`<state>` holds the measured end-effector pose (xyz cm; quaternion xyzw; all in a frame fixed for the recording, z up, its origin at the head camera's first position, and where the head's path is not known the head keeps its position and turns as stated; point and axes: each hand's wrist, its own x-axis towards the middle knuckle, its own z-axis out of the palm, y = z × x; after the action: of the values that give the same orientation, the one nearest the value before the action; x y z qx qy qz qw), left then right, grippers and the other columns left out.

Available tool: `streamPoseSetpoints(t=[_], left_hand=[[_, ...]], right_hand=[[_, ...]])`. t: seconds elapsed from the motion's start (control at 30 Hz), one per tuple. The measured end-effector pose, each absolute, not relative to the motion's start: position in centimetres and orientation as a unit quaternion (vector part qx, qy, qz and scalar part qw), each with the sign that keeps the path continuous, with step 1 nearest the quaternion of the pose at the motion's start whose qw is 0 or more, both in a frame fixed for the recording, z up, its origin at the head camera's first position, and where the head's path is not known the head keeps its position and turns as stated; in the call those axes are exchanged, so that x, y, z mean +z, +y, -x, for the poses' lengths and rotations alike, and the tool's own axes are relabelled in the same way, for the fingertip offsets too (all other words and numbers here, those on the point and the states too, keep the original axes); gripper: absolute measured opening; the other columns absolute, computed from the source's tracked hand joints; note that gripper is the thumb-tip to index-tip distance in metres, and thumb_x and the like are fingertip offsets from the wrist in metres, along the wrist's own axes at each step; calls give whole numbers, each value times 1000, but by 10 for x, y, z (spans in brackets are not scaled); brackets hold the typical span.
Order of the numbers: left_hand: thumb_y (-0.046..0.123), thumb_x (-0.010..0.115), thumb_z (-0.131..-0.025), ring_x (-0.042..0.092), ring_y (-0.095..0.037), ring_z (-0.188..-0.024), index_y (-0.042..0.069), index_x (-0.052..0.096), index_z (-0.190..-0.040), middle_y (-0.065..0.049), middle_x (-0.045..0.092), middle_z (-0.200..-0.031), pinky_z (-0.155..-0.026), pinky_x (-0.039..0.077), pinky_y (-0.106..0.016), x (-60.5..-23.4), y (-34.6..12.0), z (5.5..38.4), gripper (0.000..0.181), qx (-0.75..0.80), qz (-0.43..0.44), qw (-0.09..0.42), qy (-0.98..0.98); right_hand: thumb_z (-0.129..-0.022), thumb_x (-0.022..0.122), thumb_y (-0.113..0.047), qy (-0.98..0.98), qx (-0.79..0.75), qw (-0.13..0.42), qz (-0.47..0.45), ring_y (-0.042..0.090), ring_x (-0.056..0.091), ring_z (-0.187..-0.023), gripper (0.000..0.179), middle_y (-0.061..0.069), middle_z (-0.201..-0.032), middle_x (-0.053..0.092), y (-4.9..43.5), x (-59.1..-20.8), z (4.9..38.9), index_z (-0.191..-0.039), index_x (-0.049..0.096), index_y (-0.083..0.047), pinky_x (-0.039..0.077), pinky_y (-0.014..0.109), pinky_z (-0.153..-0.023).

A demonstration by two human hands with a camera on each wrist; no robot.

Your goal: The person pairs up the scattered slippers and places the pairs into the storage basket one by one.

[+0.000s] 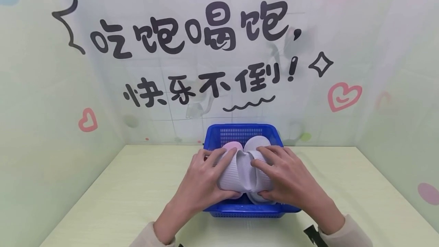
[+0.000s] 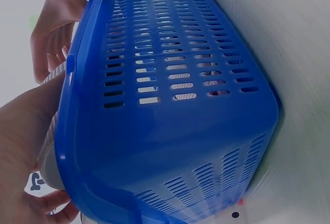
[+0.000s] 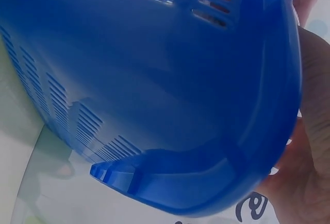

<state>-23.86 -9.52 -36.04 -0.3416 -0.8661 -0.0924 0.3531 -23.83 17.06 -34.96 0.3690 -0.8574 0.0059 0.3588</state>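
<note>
Two pale grey-white slippers with ribbed straps are held side by side at the blue plastic basket (image 1: 247, 208). My left hand (image 1: 202, 180) grips the left slipper (image 1: 229, 176), its thumb low on the strap. Around the right slipper (image 1: 263, 176) curl the fingers and thumb of my right hand (image 1: 291, 176). A pink rounded end (image 1: 233, 145) and a whitish rounded end (image 1: 257, 142) show behind them in the basket; which slippers these belong to I cannot tell. Both wrist views are mostly filled by the basket's slotted side, so the grips are partly hidden there.
The basket stands on a pale table (image 1: 137, 186) near its back edge. Behind it rises a printed backdrop (image 1: 212, 87) with black lettering and hearts, and similar light walls flank the table on both sides.
</note>
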Motion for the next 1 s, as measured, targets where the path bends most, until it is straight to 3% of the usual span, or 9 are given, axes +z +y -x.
streamPoseSetpoints(t=[0.4,0.67,1.0], left_hand=[[64,93,-61,60,-30,-108,22,53,-151,-5,63,-137,-88,55,-44,-360,-94,239,107,-88,356,360,-858],[66,92,-60,59,-31,-110,21,53,-151,-6,61,-140,-89,55,-45,-360,-93,238,109,-71,350,376,-855],[65,93,-58,58,-33,-115,21,52,-152,-9,60,-144,-93,55,-49,-361,-91,239,111,-77,346,390,-850]], right_hand=[[-49,96,-62,-860,-1,359,-362,32,64,-112,81,9,-126,69,168,-350,237,-118,70,-27,58,49,-87],[-47,97,-61,-864,12,359,-353,31,64,-116,104,7,-128,70,166,-349,239,-137,64,-21,57,50,-90],[-48,94,-63,-862,6,380,-335,29,65,-115,106,6,-126,72,166,-349,241,-135,63,-12,51,53,-94]])
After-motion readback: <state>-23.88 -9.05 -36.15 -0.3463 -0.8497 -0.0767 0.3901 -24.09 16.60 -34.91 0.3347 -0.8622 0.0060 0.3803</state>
